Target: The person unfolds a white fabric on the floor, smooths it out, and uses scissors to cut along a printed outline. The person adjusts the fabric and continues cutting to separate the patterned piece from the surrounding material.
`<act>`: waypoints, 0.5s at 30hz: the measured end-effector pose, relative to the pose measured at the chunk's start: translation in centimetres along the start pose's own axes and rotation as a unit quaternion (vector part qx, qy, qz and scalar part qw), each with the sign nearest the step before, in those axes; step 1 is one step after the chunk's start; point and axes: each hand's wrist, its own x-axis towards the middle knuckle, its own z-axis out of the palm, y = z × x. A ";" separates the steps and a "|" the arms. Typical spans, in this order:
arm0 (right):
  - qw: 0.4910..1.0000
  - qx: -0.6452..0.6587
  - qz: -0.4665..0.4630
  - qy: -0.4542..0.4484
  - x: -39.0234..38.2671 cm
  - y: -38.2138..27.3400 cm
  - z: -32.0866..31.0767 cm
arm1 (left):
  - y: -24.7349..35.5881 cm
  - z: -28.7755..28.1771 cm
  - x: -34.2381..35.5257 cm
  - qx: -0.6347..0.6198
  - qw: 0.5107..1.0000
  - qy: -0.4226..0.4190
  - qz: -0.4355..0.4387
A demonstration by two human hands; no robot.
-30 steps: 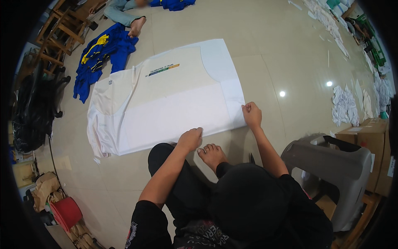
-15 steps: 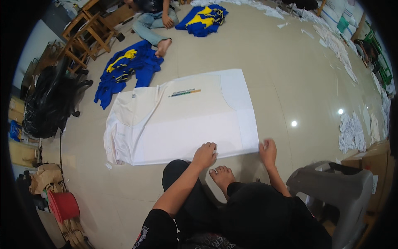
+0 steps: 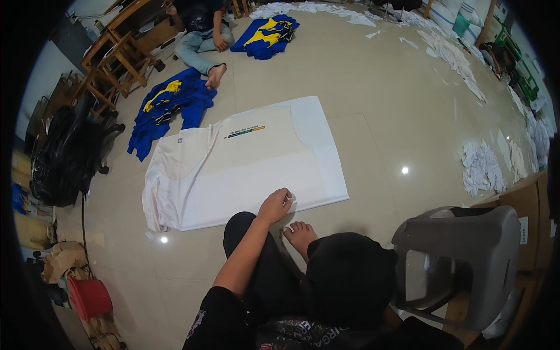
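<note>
Holds left hand (image 3: 276, 206) low at the near edge of the white garment (image 3: 251, 169), with fingers curled inward. Cannot tell from this view whether grasping the cloth or only resting upon it. Cannot tell the state of the right hand, being out of view now.

Compared with one second ago, differs mostly on the right side: at that time, grasping the near right corner of the garment with the right hand; half a second ago, only holding it just beside that corner; now, leaving the corner uncovered. Keeps the left hand at nearly the same part of the near edge. Keeps the garment also in much the same layout, with similar folds.

Points with the straight-edged end to the right, and with the bunched, folded end to the left. Stretches its long axis from left to right, going slightly farther from the person toward the right. Lies flat on the tiled floor (image 3: 373, 151), in front of the bare foot (image 3: 300, 236). Carries a narrow coloured print (image 3: 245, 132) nearer to the far side.

To be seen just beyond the left part: blue and yellow clothing (image 3: 195, 100), with a seated co-worker (image 3: 201, 52) behind. At the right, near the person: a grey plastic stool (image 3: 493, 256).
</note>
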 end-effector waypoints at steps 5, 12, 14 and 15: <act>0.994 0.036 0.094 0.033 -0.3 -2.4 0.2 | 0.7 -0.4 -1.1 -0.012 0.999 -0.027 -0.014; 0.998 -0.026 -0.038 -0.040 -0.6 1.8 -1.3 | 2.8 1.5 -1.6 -0.079 0.996 -0.042 -0.016; 0.992 -0.028 -0.109 -0.049 -1.7 2.3 -3.1 | 3.1 2.7 -3.5 -0.099 0.993 -0.051 -0.032; 0.992 -0.018 -0.110 -0.055 -2.0 2.6 -3.7 | 3.8 3.1 -3.6 -0.109 0.992 -0.049 -0.032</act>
